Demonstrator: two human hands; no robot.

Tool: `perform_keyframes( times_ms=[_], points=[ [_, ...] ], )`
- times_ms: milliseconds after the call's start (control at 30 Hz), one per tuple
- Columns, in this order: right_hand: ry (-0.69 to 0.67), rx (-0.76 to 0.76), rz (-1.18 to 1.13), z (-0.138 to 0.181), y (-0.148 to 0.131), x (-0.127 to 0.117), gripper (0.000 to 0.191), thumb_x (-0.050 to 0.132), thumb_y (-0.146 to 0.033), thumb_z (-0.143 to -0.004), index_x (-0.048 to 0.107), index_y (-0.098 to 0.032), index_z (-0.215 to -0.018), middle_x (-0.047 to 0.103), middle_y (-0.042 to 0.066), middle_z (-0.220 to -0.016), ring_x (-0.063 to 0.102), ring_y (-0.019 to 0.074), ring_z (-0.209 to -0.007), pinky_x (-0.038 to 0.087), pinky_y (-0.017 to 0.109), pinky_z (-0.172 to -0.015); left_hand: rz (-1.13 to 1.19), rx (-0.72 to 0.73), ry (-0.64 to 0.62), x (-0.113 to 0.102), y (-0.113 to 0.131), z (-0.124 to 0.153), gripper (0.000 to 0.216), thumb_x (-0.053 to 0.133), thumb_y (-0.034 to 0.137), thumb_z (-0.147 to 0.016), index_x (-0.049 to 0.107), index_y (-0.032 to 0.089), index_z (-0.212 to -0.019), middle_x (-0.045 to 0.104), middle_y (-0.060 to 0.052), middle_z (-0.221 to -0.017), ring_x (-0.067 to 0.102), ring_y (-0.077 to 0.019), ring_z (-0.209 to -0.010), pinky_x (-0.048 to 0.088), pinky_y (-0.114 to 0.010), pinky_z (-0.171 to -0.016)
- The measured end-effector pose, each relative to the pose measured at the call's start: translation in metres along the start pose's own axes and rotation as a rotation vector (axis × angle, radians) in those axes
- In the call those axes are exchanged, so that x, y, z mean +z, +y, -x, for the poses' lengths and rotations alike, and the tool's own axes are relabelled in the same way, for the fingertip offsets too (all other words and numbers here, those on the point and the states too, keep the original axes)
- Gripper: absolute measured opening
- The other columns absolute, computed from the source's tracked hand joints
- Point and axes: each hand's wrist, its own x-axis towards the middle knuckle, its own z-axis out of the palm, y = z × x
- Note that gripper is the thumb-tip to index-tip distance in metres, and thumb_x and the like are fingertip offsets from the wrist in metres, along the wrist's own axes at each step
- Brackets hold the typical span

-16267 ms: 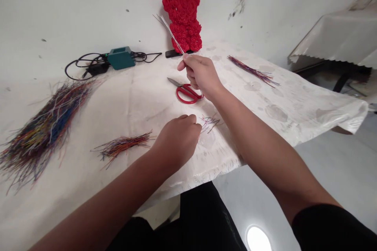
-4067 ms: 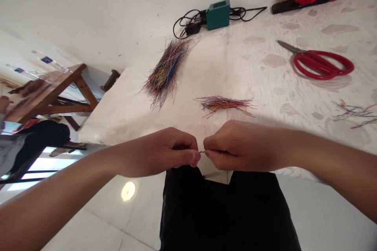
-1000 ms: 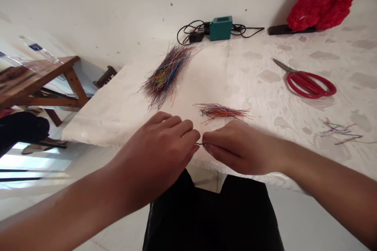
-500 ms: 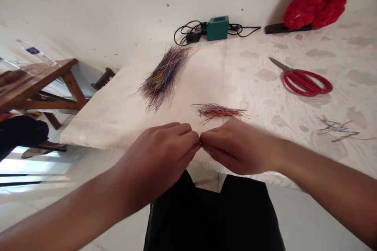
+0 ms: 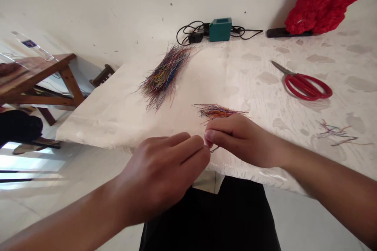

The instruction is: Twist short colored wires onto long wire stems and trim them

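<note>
Little visible of wire (image 5: 215, 149), slanting up rightward; pinched in right hand (image 5: 243, 140), beside curled left hand (image 5: 169, 166), grip hidden.

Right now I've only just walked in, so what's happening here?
A person's left hand and right hand work a thin strand close together by the near edge of the table, their exact grip hidden. A small coloured bundle lies just beyond the right hand, a larger bundle farther left, and scissors to the right.
</note>
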Motion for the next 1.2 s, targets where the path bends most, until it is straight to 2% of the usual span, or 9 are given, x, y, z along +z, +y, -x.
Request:
perform_keyframes(
  times_ms=[67,167,233,333,400,533,767,1000,1200],
  points=[
    [0.104,-0.035,0.093,0.001,0.002,0.002,0.026,0.041,-0.026,-0.101,0.059,-0.016,-0.084,0.061,0.000,-0.075,0.056,0.0122,-0.073,0.041,0.027,-0.068,0.087,-0.114,0.005,0.000,-0.001,-0.003,0.014,0.052,0.008,-0.092,0.065,0.014,-0.092,0.059,0.000,-0.077,0.052,-0.0103,-0.066,0.041,-0.025,-0.060],
    [0.271,-0.185,0.278,0.001,0.005,0.005,0.015,0.045,-0.025,-0.099,0.056,-0.016,-0.104,0.061,0.001,-0.079,0.057,0.0145,-0.075,0.043,0.030,-0.072,0.271,-0.388,-0.035,-0.002,-0.005,-0.009,0.014,0.054,0.014,-0.093,0.063,0.018,-0.082,0.059,0.005,-0.070,0.049,-0.0062,-0.059,0.040,-0.020,-0.056],
    [0.317,-0.345,0.413,0.001,0.007,0.007,0.017,0.049,-0.021,-0.095,0.053,-0.016,-0.111,0.062,0.004,-0.084,0.058,0.0173,-0.082,0.044,0.034,-0.080,0.384,-0.542,-0.074,-0.005,-0.009,-0.013,0.017,0.055,0.020,-0.093,0.063,0.019,-0.078,0.057,0.006,-0.063,0.046,-0.0056,-0.055,0.038,-0.017,-0.051],
    [0.307,-0.515,0.531,-0.001,0.008,0.011,0.017,0.050,-0.014,-0.092,0.051,-0.018,-0.108,0.064,0.006,-0.089,0.058,0.0196,-0.084,0.044,0.039,-0.082,0.544,-0.648,-0.123,-0.011,-0.013,-0.016,0.021,0.056,0.026,-0.092,0.065,0.019,-0.074,0.053,0.006,-0.058,0.044,-0.0061,-0.052,0.035,-0.016,-0.046],
    [0.292,-0.515,0.499,-0.001,0.008,0.012,0.017,0.049,-0.013,-0.093,0.050,-0.019,-0.108,0.063,0.006,-0.089,0.058,0.0180,-0.080,0.046,0.035,-0.075,0.633,-0.676,-0.148,-0.014,-0.015,-0.017,0.023,0.056,0.026,-0.091,0.065,0.018,-0.072,0.053,0.006,-0.058,0.045,-0.0062,-0.052,0.035,-0.016,-0.045],
    [0.284,-0.415,0.422,0.002,0.007,0.014,0.013,0.048,-0.016,-0.095,0.048,-0.020,-0.107,0.061,0.004,-0.088,0.056,0.0136,-0.069,0.042,0.027,-0.060,0.727,-0.704,-0.176,-0.014,-0.015,-0.016,0.024,0.056,0.028,-0.091,0.064,0.019,-0.071,0.054,0.005,-0.060,0.048,-0.0071,-0.054,0.038,-0.016,-0.047],
    [0.206,-0.422,0.383,0.004,0.003,0.011,0.016,0.047,-0.015,-0.094,0.047,-0.020,-0.109,0.061,0.004,-0.090,0.058,0.0142,-0.072,0.041,0.027,-0.061,0.781,-0.662,-0.199,-0.012,-0.015,-0.014,0.024,0.056,0.028,-0.092,0.063,0.018,-0.071,0.054,0.005,-0.058,0.048,-0.0065,-0.053,0.037,-0.016,-0.046],
    [0.179,-0.324,0.293,0.007,0.002,0.015,0.015,0.048,-0.016,-0.094,0.048,-0.020,-0.109,0.060,0.000,-0.081,0.050,0.0108,-0.062,0.035,0.025,-0.057,0.635,-0.649,-0.200,-0.016,-0.013,-0.012,0.026,0.056,0.032,-0.091,0.064,0.019,-0.070,0.046,0.006,-0.058,0.041,-0.0067,-0.052,0.034,-0.015,-0.045],
    [0.163,-0.288,0.273,0.008,0.000,0.013,0.008,0.048,-0.020,-0.095,0.054,-0.018,-0.101,0.061,-0.001,-0.075,0.047,0.0102,-0.059,0.032,0.024,-0.055,0.596,-0.628,-0.169,-0.015,-0.010,-0.011,0.023,0.056,0.030,-0.092,0.068,0.020,-0.074,0.052,0.006,-0.058,0.043,-0.0071,-0.052,0.034,-0.016,-0.045]
  ],
)
